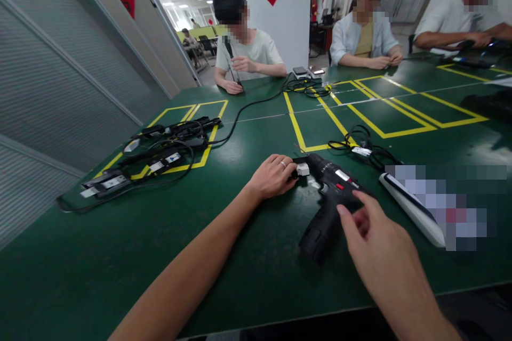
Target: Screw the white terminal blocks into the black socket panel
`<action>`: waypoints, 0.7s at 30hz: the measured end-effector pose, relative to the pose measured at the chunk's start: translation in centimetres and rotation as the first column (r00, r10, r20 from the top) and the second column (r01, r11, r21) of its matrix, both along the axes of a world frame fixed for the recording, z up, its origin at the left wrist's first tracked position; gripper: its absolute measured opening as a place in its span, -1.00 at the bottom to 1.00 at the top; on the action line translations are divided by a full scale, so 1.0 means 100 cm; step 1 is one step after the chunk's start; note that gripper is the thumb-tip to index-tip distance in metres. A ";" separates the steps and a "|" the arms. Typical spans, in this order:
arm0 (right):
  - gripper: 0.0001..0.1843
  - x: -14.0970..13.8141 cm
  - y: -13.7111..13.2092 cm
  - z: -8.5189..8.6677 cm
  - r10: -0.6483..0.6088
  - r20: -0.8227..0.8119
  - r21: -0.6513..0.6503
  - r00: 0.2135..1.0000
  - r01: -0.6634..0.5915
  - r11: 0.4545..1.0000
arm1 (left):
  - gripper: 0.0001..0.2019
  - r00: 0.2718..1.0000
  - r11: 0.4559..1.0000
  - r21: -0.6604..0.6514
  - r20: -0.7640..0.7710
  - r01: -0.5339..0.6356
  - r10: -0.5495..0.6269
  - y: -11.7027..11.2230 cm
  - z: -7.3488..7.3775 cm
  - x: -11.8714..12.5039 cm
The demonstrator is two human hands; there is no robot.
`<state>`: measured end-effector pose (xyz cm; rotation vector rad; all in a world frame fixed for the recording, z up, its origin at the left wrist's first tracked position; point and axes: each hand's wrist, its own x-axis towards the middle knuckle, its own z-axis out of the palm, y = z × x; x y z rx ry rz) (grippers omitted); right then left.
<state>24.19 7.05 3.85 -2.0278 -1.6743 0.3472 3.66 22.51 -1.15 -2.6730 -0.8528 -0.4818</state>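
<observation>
A black cordless drill with a red switch lies on its side on the green table, its chuck pointing away from me. My left hand, a ring on one finger, is closed beside the chuck. Its fingers curl over a small dark piece, mostly hidden. A small white block shows at the fingertips, close to the chuck. My right hand hovers at the drill's rear with thumb and forefinger apart and nothing between them. Whether its fingertips touch the drill body, I cannot tell.
Bundled black cables and adapters lie at the left. More cable sits beyond the drill, and a white-edged device is at right. Yellow tape marks the table. Several people sit across, one holding a dark cable-like thing.
</observation>
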 end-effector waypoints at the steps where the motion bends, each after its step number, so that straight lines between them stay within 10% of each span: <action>1: -0.56 -0.001 0.011 0.007 0.057 0.074 0.077 0.996 -0.062 0.995 | -0.75 1.000 1.000 -0.004 0.012 0.017 -0.017 0.000 0.000 0.000; 6: -0.40 -0.024 0.086 0.009 0.381 0.522 0.080 0.763 -0.489 0.869 | -0.72 0.992 0.994 0.016 0.064 0.111 -0.112 -0.001 -0.002 0.002; 10: -0.83 -0.039 0.123 -0.014 0.416 0.598 0.045 0.685 -0.547 0.836 | -0.68 0.989 0.993 0.009 0.080 0.122 -0.122 -0.002 -0.004 0.000; 21: -0.82 -0.029 0.128 -0.026 0.394 0.622 0.079 0.677 -0.555 0.828 | -0.65 0.974 0.989 -0.068 0.194 0.130 -0.115 -0.006 -0.001 -0.001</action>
